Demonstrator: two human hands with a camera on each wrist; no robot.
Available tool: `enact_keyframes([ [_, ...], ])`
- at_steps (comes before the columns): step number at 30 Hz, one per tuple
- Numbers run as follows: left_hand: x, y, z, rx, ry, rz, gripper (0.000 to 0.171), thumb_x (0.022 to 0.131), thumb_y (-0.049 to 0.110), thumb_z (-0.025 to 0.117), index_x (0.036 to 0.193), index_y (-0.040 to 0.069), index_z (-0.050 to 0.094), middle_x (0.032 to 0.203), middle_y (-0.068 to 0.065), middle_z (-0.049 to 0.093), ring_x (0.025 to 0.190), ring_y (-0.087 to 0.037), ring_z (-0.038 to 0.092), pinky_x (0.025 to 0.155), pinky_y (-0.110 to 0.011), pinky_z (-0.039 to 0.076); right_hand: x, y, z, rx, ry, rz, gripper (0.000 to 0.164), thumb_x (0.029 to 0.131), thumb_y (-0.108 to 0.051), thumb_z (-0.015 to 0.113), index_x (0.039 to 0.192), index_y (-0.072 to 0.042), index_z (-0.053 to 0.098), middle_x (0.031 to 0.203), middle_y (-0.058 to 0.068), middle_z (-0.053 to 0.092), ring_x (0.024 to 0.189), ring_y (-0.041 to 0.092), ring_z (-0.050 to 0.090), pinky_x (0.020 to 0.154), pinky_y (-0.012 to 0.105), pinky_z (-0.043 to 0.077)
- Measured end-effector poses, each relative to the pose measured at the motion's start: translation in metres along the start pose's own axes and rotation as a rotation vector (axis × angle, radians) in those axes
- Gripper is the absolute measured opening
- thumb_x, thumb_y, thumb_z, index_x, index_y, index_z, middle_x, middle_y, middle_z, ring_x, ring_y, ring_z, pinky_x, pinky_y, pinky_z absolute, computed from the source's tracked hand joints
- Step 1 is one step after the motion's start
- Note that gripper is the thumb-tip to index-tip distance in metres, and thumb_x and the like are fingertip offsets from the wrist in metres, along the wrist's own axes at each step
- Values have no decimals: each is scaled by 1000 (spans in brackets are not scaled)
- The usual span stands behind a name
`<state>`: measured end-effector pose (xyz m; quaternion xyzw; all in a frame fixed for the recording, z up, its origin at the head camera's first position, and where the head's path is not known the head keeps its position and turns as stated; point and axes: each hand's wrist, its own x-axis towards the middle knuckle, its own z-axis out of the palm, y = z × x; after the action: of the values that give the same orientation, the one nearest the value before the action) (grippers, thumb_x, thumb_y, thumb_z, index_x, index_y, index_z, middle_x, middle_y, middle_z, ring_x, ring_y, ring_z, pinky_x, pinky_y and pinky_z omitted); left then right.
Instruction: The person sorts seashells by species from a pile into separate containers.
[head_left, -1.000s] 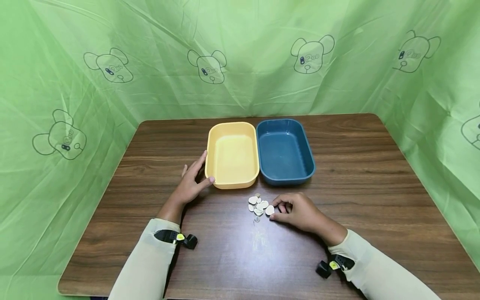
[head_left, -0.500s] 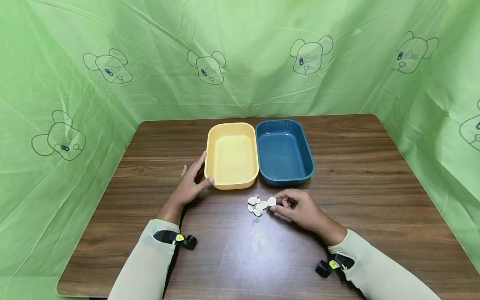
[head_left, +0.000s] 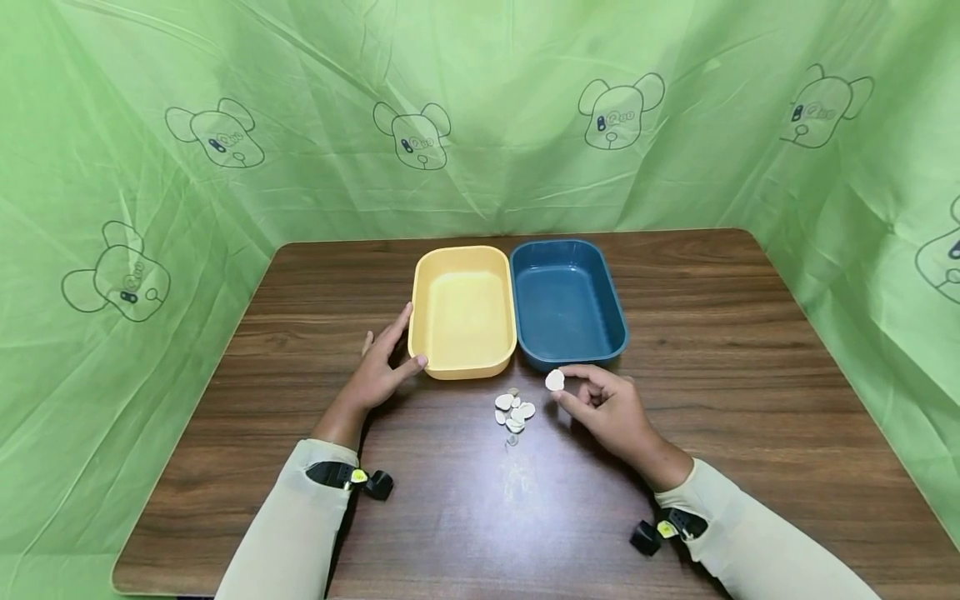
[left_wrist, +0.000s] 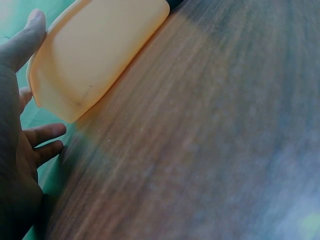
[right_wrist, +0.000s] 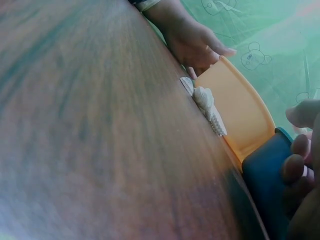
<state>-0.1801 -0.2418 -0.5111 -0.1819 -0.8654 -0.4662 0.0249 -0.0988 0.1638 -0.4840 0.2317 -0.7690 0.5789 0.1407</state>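
Between thumb and index finger, my right hand (head_left: 613,415) pinches a white seashell (head_left: 555,380), held near the front wall of the blue tub (head_left: 573,364). To the left of that hand lies a small pile of whitish shells (head_left: 517,415), with small greyish round pieces at its edges. In the right wrist view the pile's shells (right_wrist: 204,97) look ridged, and a flat disc (right_wrist: 186,85) leans beside them. My left hand (head_left: 375,377) rests with fairly straight fingers against the yellow tub (head_left: 472,372), thumb at its front left corner. Both tubs hold nothing.
The tubs stand side by side on a brown wooden table (head_left: 720,367). Green cloth (head_left: 510,183) with bear-head drawings hangs behind and at both sides. Each wrist carries a strapped black camera, such as the right one (head_left: 645,537).
My right hand has lifted the shell off the pile's right side and carried it up and slightly right toward the blue tub. The left hand stays in place at the yellow tub.
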Motion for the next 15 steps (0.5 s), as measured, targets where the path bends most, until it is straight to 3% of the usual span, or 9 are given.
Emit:
enact_keyframes([
  [3, 0, -1, 0, 4, -2, 2, 95, 101, 56, 72, 177, 28, 21, 182, 0, 28, 170, -37, 23, 125, -80, -18, 1, 0, 0, 21, 38, 10, 32, 87, 12, 84, 116, 2, 79, 50, -2, 50, 50, -9, 42, 41, 17, 31],
  [10, -2, 19, -4, 14, -11, -36, 95, 101, 49, 74, 177, 23, 22, 182, -5, 28, 169, -40, 24, 125, -81, -14, 2, 0, 0, 70, 139, 76, 31, 90, 13, 81, 119, 4, 77, 50, -6, 47, 41, -8, 41, 34, 19, 32],
  [15, 2, -11, -1, 20, -21, -41, 94, 101, 46, 75, 176, 37, 19, 182, 7, 27, 169, -37, 24, 127, -78, -16, 2, -1, -1, 100, 191, 167, 30, 94, 9, 78, 124, 4, 74, 50, -10, 49, 34, -3, 42, 31, 21, 34],
])
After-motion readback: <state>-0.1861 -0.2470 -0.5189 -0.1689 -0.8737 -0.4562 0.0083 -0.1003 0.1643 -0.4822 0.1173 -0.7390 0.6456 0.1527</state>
